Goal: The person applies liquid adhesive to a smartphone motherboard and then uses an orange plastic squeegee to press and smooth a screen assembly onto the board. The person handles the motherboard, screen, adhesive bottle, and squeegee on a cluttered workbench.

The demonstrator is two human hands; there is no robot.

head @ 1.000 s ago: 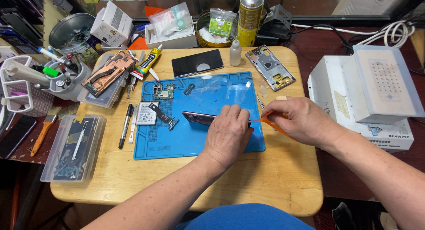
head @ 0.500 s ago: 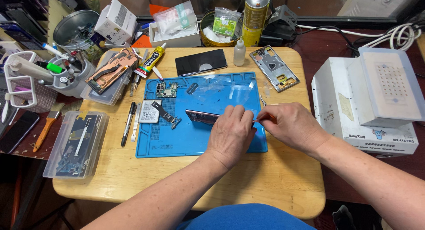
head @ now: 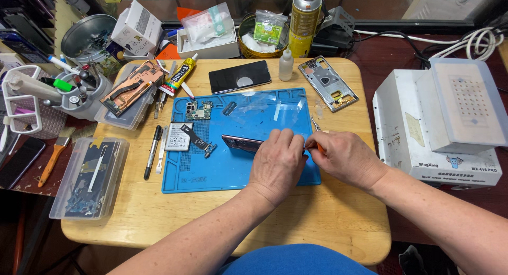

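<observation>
Resting on the blue mat (head: 211,174), a dark phone part (head: 241,143) is pinned by the curled left hand (head: 278,161) | orange tool (head: 319,147) pinched in the closed right hand (head: 346,158) | white box (head: 136,25) at the table's rear left | green-labelled clear bag (head: 269,26) in a round tub | yellow spray can (head: 304,20) beside it

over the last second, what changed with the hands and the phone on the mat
The right hand moved left with its orange tool until it met the left hand at the end of the dark phone. The left hand stayed pressed on the phone, which did not shift on the blue mat. Nothing was let go. The circuit board and phone frame stayed put.
</observation>
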